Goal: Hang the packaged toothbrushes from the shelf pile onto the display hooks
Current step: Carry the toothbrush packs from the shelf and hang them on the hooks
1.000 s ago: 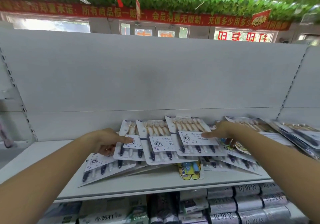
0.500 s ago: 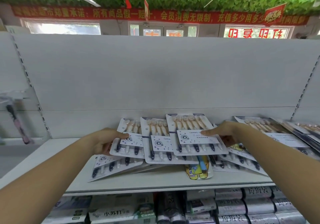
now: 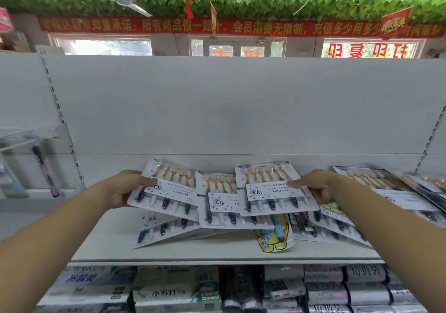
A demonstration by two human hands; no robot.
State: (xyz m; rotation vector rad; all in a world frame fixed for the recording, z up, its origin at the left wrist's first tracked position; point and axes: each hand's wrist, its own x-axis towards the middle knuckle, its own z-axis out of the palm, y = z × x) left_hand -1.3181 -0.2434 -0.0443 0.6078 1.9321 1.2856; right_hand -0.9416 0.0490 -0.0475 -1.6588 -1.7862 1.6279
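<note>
Head view: I was at the pick-up step. My left hand [image 3: 120, 189] gripped the left pack [image 3: 169, 193] at the left end of the pile [image 3: 224, 216], and my right hand [image 3: 316, 187] pinched the right pack [image 3: 272, 189] atop it. Each pack held a row of brushes. Next, I judged, both needed lifting clear toward the blurred hook [image 3: 14, 144] left of the pile.

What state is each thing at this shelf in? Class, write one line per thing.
Left hand: grips the left pack at its edge, thumb on top.
Right hand: grips the right pack at its edge, thumb on top.
Left pack: held, tilted.
Right pack: held, overlapping the middle pack.
Middle pack: lying on the pile, not held.
Yellow pack: lying flat, partly under the pile.
</note>
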